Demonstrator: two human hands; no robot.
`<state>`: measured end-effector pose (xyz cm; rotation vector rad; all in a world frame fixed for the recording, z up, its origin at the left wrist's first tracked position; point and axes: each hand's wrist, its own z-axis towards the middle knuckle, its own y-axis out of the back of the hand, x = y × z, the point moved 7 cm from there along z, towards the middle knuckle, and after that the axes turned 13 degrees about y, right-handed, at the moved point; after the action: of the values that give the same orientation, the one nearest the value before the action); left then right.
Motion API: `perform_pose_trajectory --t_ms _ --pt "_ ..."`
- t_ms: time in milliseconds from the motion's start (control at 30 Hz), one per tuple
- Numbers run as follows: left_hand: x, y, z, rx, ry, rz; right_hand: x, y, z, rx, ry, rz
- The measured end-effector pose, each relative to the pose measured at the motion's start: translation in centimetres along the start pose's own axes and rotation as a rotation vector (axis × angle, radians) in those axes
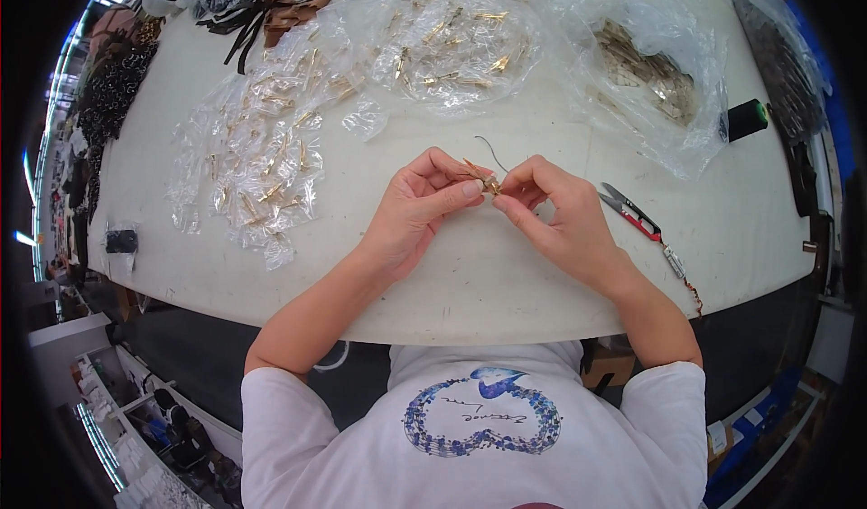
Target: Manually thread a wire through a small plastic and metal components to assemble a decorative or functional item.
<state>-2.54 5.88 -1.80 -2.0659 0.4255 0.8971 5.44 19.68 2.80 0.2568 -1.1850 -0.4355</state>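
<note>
A small gold-coloured metal piece (pixel 490 184) with a thin pointed end is held up over the middle of the table. My left hand (pixel 423 204) pinches it between thumb and forefinger. From the other side, the thumb and forefinger of my right hand (pixel 562 223) close on the same piece. Fingertips cover most of it, so its exact kind is hidden. Just beyond the fingers a thin dark strand (pixel 490 151) curves away; whether it joins the piece I cannot tell. Right of my right hand lies a pair of thread snips (pixel 635 213) with dark blades and red on the handle.
Clear plastic bags with gold-coloured pieces spread over the white table (pixel 506 283) at the left (pixel 266 166) and far middle (pixel 452 48). Another clear bag (pixel 655 71) holds flat brownish pieces. A dark thread spool (pixel 747 121) lies right; black and brown strips (pixel 289 12) lie far left.
</note>
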Motion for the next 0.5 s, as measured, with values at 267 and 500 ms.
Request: perform_pose_trajectory --t_ms 267,500 --pt "0.3 0.1 0.0 -0.033 0.021 -0.024 -1.9 -1.0 -0.8 -0.076 -0.210 0.354" --pt "0.2 -0.6 0.0 -0.025 -0.013 0.100 -1.8 -0.7 -0.4 -0.066 -0.233 0.355"
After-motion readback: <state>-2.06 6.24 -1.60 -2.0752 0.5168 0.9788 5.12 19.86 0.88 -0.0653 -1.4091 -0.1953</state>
